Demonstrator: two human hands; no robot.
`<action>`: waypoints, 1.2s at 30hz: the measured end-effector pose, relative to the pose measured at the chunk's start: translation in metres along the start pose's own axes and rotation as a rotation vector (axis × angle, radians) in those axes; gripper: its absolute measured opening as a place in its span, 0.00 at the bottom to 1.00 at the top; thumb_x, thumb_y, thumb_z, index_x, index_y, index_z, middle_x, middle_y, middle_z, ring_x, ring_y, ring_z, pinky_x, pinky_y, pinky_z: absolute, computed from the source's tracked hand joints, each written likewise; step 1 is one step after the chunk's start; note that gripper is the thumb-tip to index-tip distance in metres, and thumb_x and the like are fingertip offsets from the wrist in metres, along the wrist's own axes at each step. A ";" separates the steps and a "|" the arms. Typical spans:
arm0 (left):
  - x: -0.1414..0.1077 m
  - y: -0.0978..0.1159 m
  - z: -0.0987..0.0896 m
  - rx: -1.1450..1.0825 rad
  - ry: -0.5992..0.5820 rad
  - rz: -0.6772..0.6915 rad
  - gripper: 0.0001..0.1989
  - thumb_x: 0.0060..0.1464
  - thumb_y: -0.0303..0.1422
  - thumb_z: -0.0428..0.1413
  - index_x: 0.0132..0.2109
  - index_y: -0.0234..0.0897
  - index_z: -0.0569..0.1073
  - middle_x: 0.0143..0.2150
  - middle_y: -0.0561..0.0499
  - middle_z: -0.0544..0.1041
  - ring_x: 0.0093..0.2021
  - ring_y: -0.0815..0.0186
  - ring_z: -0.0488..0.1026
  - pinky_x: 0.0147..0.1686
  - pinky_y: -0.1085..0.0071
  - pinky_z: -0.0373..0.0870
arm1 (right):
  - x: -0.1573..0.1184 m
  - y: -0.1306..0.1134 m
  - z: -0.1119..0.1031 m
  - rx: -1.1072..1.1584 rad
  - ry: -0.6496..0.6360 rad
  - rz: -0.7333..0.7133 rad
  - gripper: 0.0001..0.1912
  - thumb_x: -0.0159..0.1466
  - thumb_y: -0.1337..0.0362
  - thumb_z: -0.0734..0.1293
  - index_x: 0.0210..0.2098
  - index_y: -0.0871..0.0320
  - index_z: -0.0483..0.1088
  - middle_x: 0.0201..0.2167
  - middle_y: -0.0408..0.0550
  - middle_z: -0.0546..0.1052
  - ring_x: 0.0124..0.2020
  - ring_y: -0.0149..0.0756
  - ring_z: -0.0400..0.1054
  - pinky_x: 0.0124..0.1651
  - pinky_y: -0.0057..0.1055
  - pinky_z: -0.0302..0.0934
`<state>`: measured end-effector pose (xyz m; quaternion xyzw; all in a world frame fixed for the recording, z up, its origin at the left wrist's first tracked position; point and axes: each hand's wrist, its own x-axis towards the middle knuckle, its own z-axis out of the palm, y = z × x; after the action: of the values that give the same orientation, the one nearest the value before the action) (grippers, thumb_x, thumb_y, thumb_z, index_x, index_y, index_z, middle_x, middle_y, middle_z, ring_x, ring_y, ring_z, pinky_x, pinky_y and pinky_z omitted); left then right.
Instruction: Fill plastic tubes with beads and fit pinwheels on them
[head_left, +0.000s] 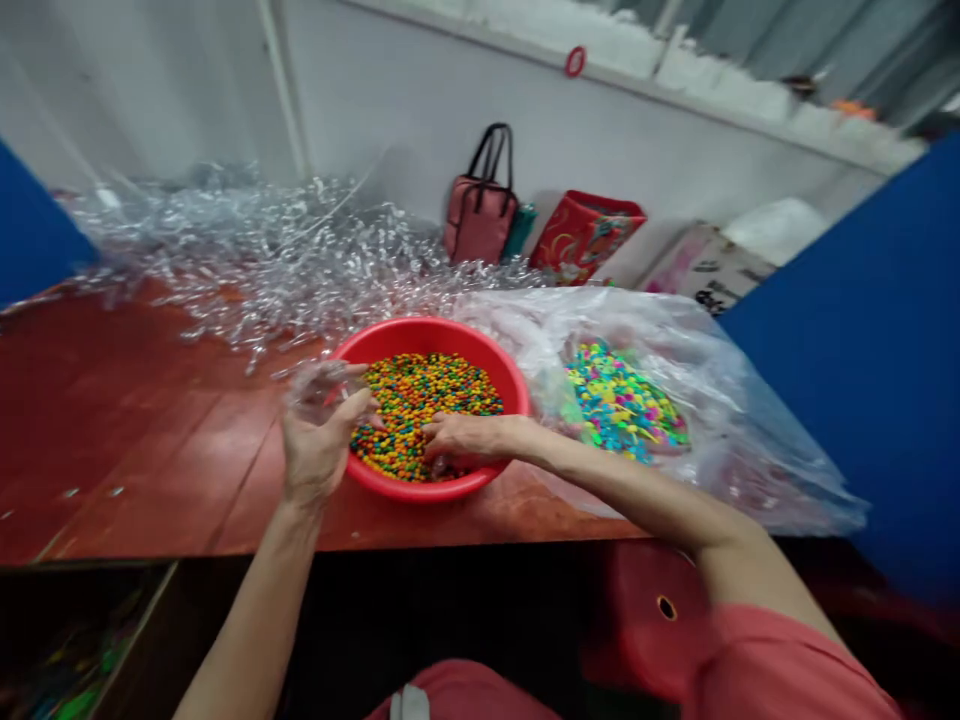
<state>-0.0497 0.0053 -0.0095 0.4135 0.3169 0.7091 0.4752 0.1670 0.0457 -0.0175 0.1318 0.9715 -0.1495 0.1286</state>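
A red plastic basin (517, 385) stands on the table, holding many small round candy-like pieces (420, 390) in yellow, orange, green and blue. Over the basin's left rim, my left hand (319, 440) is closed around some clear plastic pieces (319, 385), whose exact shape is blurred. My right hand (461, 440) reaches in from the right, its curled fingers down among the coloured pieces. Something small and clear shows beneath those fingers, too indistinct to name.
A heap of clear plastic pieces (300, 250) spreads along the wall. Right of the basin, a clear plastic bag (720, 370) holds small bright parts (619, 400). Behind are a pink handbag (480, 220) and a red bag (581, 235). A red stool (652, 620) stands below the reddish tabletop (195, 430).
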 end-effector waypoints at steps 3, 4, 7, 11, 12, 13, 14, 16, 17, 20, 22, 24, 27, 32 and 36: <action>0.001 0.005 0.006 0.040 0.022 -0.003 0.16 0.46 0.28 0.72 0.42 0.40 0.79 0.46 0.52 0.82 0.29 0.70 0.77 0.24 0.74 0.79 | 0.006 0.006 0.005 -0.081 0.023 0.073 0.07 0.69 0.72 0.68 0.39 0.57 0.78 0.47 0.53 0.78 0.45 0.42 0.68 0.53 0.37 0.60; 0.001 0.007 0.008 0.054 0.033 -0.006 0.15 0.45 0.28 0.72 0.41 0.39 0.80 0.46 0.52 0.83 0.29 0.70 0.77 0.23 0.74 0.79 | 0.007 0.007 0.004 -0.083 0.048 0.090 0.06 0.69 0.72 0.68 0.40 0.57 0.78 0.47 0.52 0.78 0.45 0.41 0.68 0.52 0.36 0.61; -0.001 0.013 0.014 0.079 0.039 -0.027 0.15 0.44 0.29 0.73 0.40 0.42 0.80 0.46 0.54 0.84 0.30 0.68 0.77 0.22 0.72 0.80 | 0.006 0.008 -0.003 0.026 0.182 0.130 0.06 0.69 0.71 0.69 0.44 0.59 0.78 0.45 0.51 0.77 0.42 0.37 0.69 0.47 0.31 0.61; -0.002 0.019 0.018 0.135 -0.002 -0.026 0.14 0.46 0.32 0.72 0.40 0.51 0.81 0.46 0.62 0.84 0.29 0.65 0.78 0.19 0.67 0.80 | 0.001 0.013 -0.010 0.217 0.419 0.216 0.07 0.70 0.69 0.69 0.46 0.58 0.77 0.43 0.46 0.76 0.39 0.33 0.69 0.43 0.27 0.61; -0.002 0.020 0.019 0.140 -0.005 -0.025 0.14 0.46 0.32 0.72 0.40 0.50 0.80 0.46 0.61 0.84 0.29 0.66 0.78 0.20 0.67 0.80 | 0.000 0.015 -0.010 0.241 0.420 0.239 0.06 0.70 0.68 0.68 0.45 0.58 0.77 0.41 0.44 0.76 0.38 0.33 0.69 0.42 0.27 0.61; -0.001 0.020 0.019 0.135 0.000 -0.025 0.15 0.45 0.31 0.73 0.40 0.48 0.80 0.45 0.59 0.84 0.28 0.67 0.77 0.20 0.69 0.80 | -0.001 0.017 -0.008 0.247 0.383 0.261 0.04 0.70 0.68 0.68 0.43 0.58 0.77 0.38 0.42 0.76 0.38 0.32 0.68 0.42 0.27 0.60; -0.001 0.020 0.020 0.123 0.010 -0.029 0.16 0.43 0.30 0.73 0.39 0.45 0.80 0.44 0.57 0.84 0.28 0.68 0.77 0.21 0.70 0.80 | -0.001 0.017 -0.007 0.237 0.326 0.283 0.03 0.70 0.67 0.69 0.40 0.58 0.77 0.35 0.41 0.76 0.37 0.33 0.67 0.42 0.27 0.60; 0.001 0.017 0.019 0.088 0.039 -0.036 0.17 0.41 0.29 0.75 0.39 0.41 0.79 0.42 0.54 0.84 0.27 0.69 0.78 0.23 0.73 0.80 | -0.002 0.017 -0.003 0.186 0.224 0.314 0.06 0.67 0.67 0.71 0.33 0.59 0.76 0.32 0.41 0.74 0.38 0.34 0.65 0.44 0.29 0.60; 0.001 0.015 0.018 0.072 0.045 -0.039 0.18 0.40 0.29 0.75 0.39 0.39 0.78 0.42 0.54 0.83 0.27 0.69 0.78 0.23 0.73 0.80 | -0.003 0.017 -0.001 0.160 0.200 0.319 0.06 0.65 0.68 0.73 0.30 0.60 0.75 0.32 0.42 0.74 0.39 0.36 0.65 0.46 0.31 0.60; 0.002 0.006 0.012 0.028 0.038 -0.042 0.22 0.39 0.30 0.75 0.42 0.39 0.77 0.43 0.53 0.83 0.27 0.71 0.78 0.23 0.75 0.79 | -0.004 0.016 0.002 0.137 0.201 0.282 0.07 0.58 0.68 0.77 0.29 0.61 0.76 0.34 0.46 0.74 0.41 0.39 0.65 0.48 0.35 0.62; 0.003 -0.001 0.007 0.006 0.037 -0.032 0.24 0.39 0.31 0.75 0.44 0.39 0.76 0.44 0.52 0.83 0.27 0.72 0.77 0.22 0.76 0.78 | -0.006 0.017 0.002 0.204 0.223 0.238 0.06 0.60 0.66 0.77 0.34 0.61 0.78 0.34 0.46 0.75 0.39 0.38 0.67 0.46 0.34 0.63; 0.004 -0.005 0.002 -0.006 0.032 -0.032 0.25 0.40 0.32 0.75 0.45 0.39 0.76 0.45 0.52 0.83 0.27 0.71 0.78 0.22 0.76 0.78 | -0.010 0.018 0.002 0.445 0.318 0.199 0.10 0.63 0.62 0.75 0.41 0.60 0.79 0.36 0.45 0.76 0.37 0.35 0.69 0.43 0.32 0.64; 0.003 -0.009 -0.002 -0.017 0.020 -0.034 0.23 0.42 0.33 0.75 0.45 0.39 0.76 0.46 0.51 0.82 0.28 0.71 0.78 0.23 0.75 0.79 | -0.015 0.020 0.002 0.763 0.454 0.153 0.19 0.65 0.53 0.73 0.50 0.57 0.77 0.41 0.45 0.79 0.38 0.35 0.72 0.42 0.32 0.66; 0.000 -0.012 -0.004 -0.054 0.014 -0.041 0.21 0.44 0.34 0.74 0.45 0.38 0.77 0.47 0.49 0.81 0.30 0.71 0.77 0.24 0.73 0.80 | -0.014 0.038 -0.011 0.415 0.528 0.291 0.16 0.68 0.55 0.71 0.50 0.57 0.78 0.43 0.49 0.80 0.42 0.40 0.73 0.46 0.34 0.65; 0.004 -0.014 -0.009 0.013 0.019 0.024 0.21 0.45 0.34 0.73 0.46 0.38 0.76 0.48 0.49 0.81 0.31 0.69 0.77 0.25 0.71 0.81 | 0.009 0.061 -0.026 -0.190 0.369 0.557 0.12 0.72 0.64 0.64 0.50 0.59 0.78 0.51 0.60 0.77 0.50 0.49 0.70 0.49 0.41 0.63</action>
<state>-0.0529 0.0139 -0.0244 0.4137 0.3209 0.7164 0.4611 0.1713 0.1119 -0.0117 0.4041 0.9147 0.0087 -0.0016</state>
